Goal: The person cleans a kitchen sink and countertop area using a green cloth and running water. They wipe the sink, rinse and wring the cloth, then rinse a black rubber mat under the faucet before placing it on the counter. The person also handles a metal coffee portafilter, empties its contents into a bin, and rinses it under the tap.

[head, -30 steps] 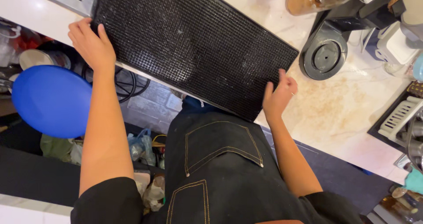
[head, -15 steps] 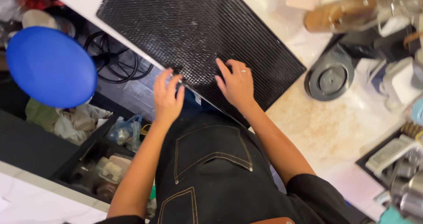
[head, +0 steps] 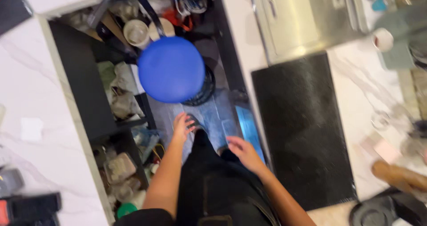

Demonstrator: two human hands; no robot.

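My left hand (head: pixel 182 126) hangs open over the floor, fingers spread, just below a round blue stool seat (head: pixel 171 69). Beside the counter edge my right hand (head: pixel 240 151) is also open and holds nothing. A black rubber bar mat (head: pixel 304 128) lies flat on the white marble counter (head: pixel 360 97) to the right of that hand; neither hand touches it. A dark apron (head: pixel 218 186) covers my front at the bottom of the view.
A steel sink unit (head: pixel 307 17) sits beyond the mat. A white cup (head: pixel 383 39) and blurred bottles stand at the right. Open shelves (head: pixel 120 132) full of cups, bags and containers line the left, beside another white counter (head: pixel 31 115).
The view has swung round to the left. Both hands have come off the mat's near edge and now hang free over the aisle. The mat stays on the counter.
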